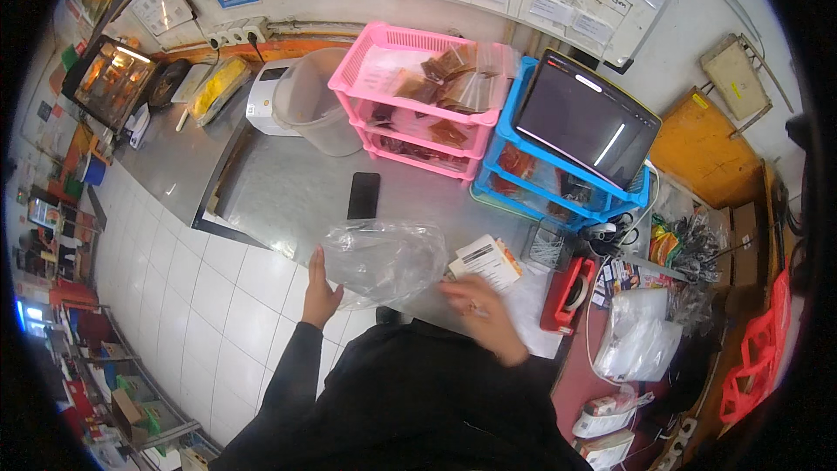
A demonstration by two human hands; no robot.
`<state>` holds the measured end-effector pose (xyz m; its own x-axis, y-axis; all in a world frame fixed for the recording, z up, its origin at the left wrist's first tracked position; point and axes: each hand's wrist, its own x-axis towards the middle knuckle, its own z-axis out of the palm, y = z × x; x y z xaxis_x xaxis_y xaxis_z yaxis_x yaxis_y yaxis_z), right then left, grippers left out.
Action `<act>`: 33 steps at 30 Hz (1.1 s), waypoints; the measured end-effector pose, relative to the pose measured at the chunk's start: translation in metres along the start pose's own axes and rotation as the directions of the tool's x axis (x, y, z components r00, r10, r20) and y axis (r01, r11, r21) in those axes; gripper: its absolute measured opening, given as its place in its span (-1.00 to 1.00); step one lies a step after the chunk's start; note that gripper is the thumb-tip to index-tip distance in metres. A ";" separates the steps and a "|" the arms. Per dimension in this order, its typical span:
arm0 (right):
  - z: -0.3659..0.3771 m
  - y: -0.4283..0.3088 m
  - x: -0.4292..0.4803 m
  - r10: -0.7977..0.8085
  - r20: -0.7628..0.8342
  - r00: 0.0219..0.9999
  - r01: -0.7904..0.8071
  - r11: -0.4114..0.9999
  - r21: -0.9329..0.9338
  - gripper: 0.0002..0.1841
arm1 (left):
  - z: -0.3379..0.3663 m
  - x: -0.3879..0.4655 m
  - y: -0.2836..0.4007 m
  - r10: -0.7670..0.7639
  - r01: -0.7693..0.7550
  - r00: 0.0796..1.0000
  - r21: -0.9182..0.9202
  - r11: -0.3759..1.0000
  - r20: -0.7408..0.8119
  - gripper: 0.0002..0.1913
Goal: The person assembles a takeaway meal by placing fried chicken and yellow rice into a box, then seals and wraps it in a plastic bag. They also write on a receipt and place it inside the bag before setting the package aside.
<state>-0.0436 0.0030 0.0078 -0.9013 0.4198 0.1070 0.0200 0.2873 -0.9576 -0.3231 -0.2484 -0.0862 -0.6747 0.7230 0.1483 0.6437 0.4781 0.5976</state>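
Observation:
A clear plastic bag (386, 261) lies puffed up at the front edge of the steel counter, partly over the edge. Beside its left end is my left hand (320, 294), fingers straight up and thumb apart, touching or almost touching the plastic. My right hand (484, 314) is blurred by motion at the bag's right side, fingers bent; whether it grips anything is unclear. Behind the bag a black smartphone (364, 195) lies flat. Printed paper slips (484, 263) rest just beyond my right hand.
A pink tiered rack (418, 114) holds sachets. Right of it, a tablet (588, 121) leans on a blue rack (549, 190). A red tape dispenser (567, 297) stands at right, near plastic bags (637, 333). A translucent bucket (320, 104) and white device (265, 101) are at the back.

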 end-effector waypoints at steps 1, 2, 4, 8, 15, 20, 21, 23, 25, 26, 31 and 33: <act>0.040 0.006 0.026 -0.101 0.050 0.994 0.105 0.991 -0.088 -0.59 | -0.001 0.000 -0.007 -0.025 0.026 0.999 -0.044 0.999 0.031 0.11; 0.073 0.014 0.051 -0.077 -0.016 0.997 0.072 0.975 -0.210 -0.56 | 0.000 -0.002 -0.013 -0.050 0.056 0.997 -0.089 0.994 0.062 0.11; 0.105 0.032 0.088 -0.041 0.018 0.999 0.045 0.882 -0.469 -0.55 | 0.001 -0.003 -0.027 0.023 -0.017 0.998 -0.085 0.996 0.064 0.11; 0.134 0.066 0.127 0.073 0.204 0.976 0.078 0.760 -0.645 -0.62 | 0.003 -0.004 -0.049 0.028 0.004 0.988 -0.208 0.978 0.149 0.06; 0.197 0.124 0.142 0.523 -0.060 0.850 -0.525 0.834 -0.170 -0.90 | -0.038 0.009 -0.025 0.270 -0.216 0.956 -0.349 0.912 0.113 -0.12; 0.191 0.155 0.140 0.534 -0.159 0.830 -0.556 0.768 -0.317 -0.57 | -0.084 0.015 -0.016 0.233 -0.200 0.972 -0.416 0.887 0.030 -0.26; 0.187 0.157 0.138 0.569 -0.108 0.815 -0.578 0.790 -0.203 -0.49 | -0.086 0.018 -0.022 0.313 -0.299 0.950 -0.333 0.894 -0.013 -0.27; 0.182 0.151 0.133 0.440 -0.013 0.898 -0.430 0.871 -0.237 -0.36 | -0.082 0.027 -0.042 0.390 -0.394 0.919 -0.223 0.892 -0.061 -0.27; 0.178 0.132 0.128 0.170 0.078 0.982 -0.107 0.853 -0.510 -0.32 | -0.073 0.030 -0.063 0.366 -0.352 0.925 -0.130 0.927 0.099 -0.27; 0.175 0.118 0.124 0.138 0.164 0.977 -0.029 0.843 -0.537 -0.32 | -0.065 0.030 -0.070 0.330 -0.314 0.933 -0.125 0.941 0.142 -0.27; 0.118 0.026 0.083 0.298 0.155 0.942 -0.299 0.954 -0.022 -0.43 | -0.043 0.031 -0.077 -0.058 0.206 0.939 -0.419 0.884 0.340 -0.28; 0.070 0.006 0.066 0.378 -0.389 0.840 -0.408 0.913 0.006 -0.53 | -0.041 0.033 -0.062 -0.087 0.233 0.949 -0.489 0.840 0.303 -0.29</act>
<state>-0.1330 -0.0279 -0.0097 -0.5811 0.7962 -0.1684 0.3835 0.0853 -0.9196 -0.4000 -0.2751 -0.0859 -0.5871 0.7955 -0.1500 0.2066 0.3264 0.9224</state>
